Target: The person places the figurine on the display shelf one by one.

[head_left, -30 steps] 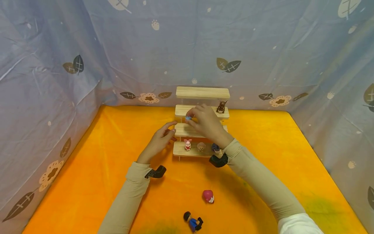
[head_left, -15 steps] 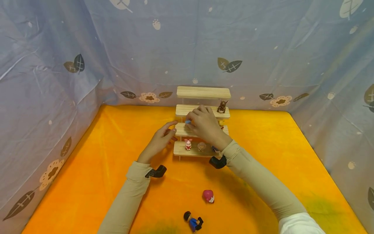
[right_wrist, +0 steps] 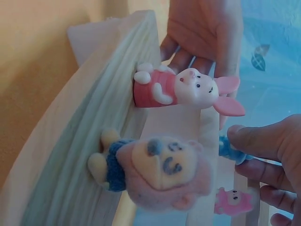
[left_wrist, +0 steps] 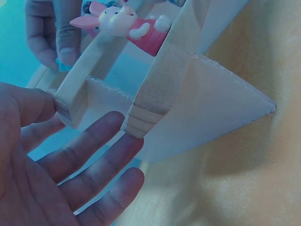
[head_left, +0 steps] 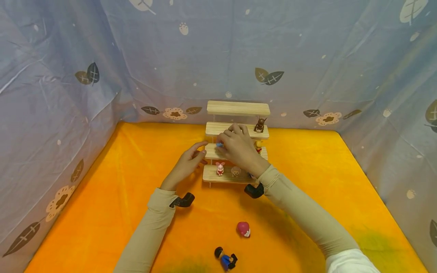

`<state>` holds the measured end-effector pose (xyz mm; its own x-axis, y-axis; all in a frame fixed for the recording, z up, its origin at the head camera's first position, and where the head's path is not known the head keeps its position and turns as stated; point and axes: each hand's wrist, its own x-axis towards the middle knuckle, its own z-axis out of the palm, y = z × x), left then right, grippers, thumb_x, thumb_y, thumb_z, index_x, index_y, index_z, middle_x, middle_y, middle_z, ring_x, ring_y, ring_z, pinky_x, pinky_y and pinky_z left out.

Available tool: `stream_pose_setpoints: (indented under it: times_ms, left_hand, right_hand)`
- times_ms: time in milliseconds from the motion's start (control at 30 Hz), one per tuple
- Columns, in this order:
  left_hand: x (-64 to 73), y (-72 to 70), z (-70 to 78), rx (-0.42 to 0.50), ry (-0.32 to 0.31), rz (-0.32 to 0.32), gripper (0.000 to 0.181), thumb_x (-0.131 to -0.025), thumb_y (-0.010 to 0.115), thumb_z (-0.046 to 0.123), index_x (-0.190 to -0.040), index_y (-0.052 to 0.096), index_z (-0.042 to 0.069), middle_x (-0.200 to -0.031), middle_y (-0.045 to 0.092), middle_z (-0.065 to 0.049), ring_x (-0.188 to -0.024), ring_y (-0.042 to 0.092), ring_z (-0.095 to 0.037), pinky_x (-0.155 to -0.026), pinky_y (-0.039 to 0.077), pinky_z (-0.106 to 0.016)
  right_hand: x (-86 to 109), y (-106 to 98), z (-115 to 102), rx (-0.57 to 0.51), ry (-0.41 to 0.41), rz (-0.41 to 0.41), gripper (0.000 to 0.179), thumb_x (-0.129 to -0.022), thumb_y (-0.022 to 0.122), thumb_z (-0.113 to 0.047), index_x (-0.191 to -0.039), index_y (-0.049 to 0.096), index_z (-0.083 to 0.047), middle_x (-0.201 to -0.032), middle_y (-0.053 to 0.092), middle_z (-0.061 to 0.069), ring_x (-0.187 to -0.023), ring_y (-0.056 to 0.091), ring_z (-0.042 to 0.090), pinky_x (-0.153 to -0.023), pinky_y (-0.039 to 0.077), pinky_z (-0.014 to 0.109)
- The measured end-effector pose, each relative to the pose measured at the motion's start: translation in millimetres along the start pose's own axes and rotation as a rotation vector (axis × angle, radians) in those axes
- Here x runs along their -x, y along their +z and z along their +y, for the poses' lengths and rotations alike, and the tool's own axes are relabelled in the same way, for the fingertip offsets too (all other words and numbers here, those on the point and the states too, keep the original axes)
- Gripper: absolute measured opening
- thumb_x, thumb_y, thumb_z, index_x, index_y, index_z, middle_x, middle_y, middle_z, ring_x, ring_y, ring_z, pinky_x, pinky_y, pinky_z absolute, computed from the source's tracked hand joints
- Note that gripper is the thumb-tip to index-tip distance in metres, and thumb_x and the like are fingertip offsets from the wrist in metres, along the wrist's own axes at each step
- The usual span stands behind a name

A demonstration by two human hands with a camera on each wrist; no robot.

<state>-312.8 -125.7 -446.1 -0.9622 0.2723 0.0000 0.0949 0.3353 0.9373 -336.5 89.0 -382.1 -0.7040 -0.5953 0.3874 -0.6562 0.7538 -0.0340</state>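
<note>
A stepped wooden display shelf [head_left: 238, 107] stands before me in the head view. My right hand [head_left: 239, 147] pinches a small blue figurine [right_wrist: 229, 149] between thumb and fingertips, over the second step from the bottom. Much of the figurine is hidden by the fingers. My left hand [head_left: 186, 163] has its fingers loosely extended, with fingertips right at the shelf's left end. On the bottom step sit a pink piglet figurine [right_wrist: 174, 87] and a fuzzy lion-like figurine [right_wrist: 162, 165]. A pink figurine [right_wrist: 235, 201] shows beside the right fingers in the right wrist view.
A yellow figurine [head_left: 258, 146] stands at the second step's right end. One step higher sits a brown figurine [head_left: 260, 125]. On the orange cloth [head_left: 293, 235] lie a figure with a dark pink top [head_left: 243, 228] and a blue-clothed figure [head_left: 226, 261].
My right hand has come down slightly with the blue figurine, from near the third step to the second. More of the yellow figurine shows now. The left hand has stayed at the shelf's end.
</note>
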Motion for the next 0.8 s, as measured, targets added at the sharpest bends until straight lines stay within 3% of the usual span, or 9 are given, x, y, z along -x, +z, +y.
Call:
stream_pose_setpoints:
  times_ms: [267, 567, 800]
  left_hand:
    - [0.4, 0.8, 0.4, 0.007, -0.012, 0.006, 0.047, -0.109, 0.047, 0.031, -0.155, 0.042, 0.019, -0.114, 0.07, -0.02, -0.096, 0.071, -0.028, -0.081, 0.058, -0.055]
    - [-0.4, -0.5, -0.9, -0.003, 0.001, -0.007, 0.048, -0.109, 0.047, 0.032, -0.155, 0.041, 0.017, -0.116, 0.07, -0.022, -0.098, 0.072, -0.03, -0.078, 0.057, -0.049]
    - [0.2, 0.5, 0.4, 0.014, -0.017, -0.004, 0.045, -0.109, 0.047, 0.033, -0.153, 0.043, 0.026, -0.117, 0.071, -0.018, -0.098, 0.071, -0.028, -0.081, 0.057, -0.053]
  right_hand:
    - [1.4, -0.4, -0.7, 0.036, -0.001, -0.006, 0.018, -0.093, 0.075, -0.036, -0.101, 0.072, -0.02, -0.103, 0.075, -0.002, -0.112, 0.054, 0.024, -0.115, 0.032, 0.051]
    - [3.0, -4.8, -2.4, 0.041, 0.006, -0.042, 0.017, -0.095, 0.072, -0.036, -0.103, 0.071, -0.021, -0.106, 0.075, -0.003, -0.114, 0.054, 0.025, -0.116, 0.029, 0.053]
    - [4.1, -7.0, -2.4, 0.051, -0.001, -0.05, 0.021, -0.096, 0.07, -0.038, -0.11, 0.071, -0.022, -0.109, 0.074, -0.002, -0.116, 0.054, 0.025, -0.116, 0.029, 0.052]
